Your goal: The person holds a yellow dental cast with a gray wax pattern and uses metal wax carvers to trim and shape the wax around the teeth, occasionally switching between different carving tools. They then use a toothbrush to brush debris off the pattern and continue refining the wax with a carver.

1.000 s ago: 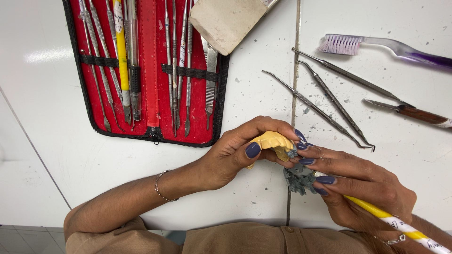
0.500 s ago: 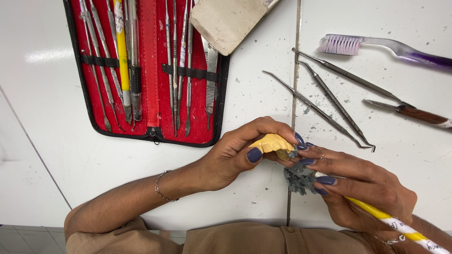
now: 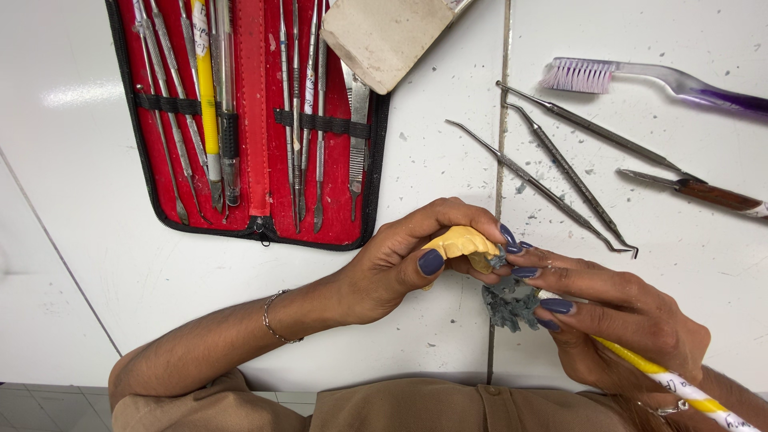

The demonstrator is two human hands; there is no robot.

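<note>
- L hand (image 3: 400, 264) fingers clamped on small yellow plaster tooth model (image 3: 462, 241), just below open red zip tool case (image 3: 254, 120); model's underside hidden.
- R hand (image 3: 616, 320) fingers closed round yellow-white striped tool handle (image 3: 680, 386); tip hidden behind fingers, handle end cut off at frame edge.
- Grey wax crumbs (image 3: 509, 302) beside model, partly covered.
- Loose metal probes (image 3: 552, 172) right of case; bare room left of case.
- White tiled bench (image 3: 96, 264), speckled w/ debris.

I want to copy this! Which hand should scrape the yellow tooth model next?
Probably the right hand: it already has the yellow-and-white striped tool in its grip, fingertips at the yellow tooth model. The left hand is busy holding that model.
</note>
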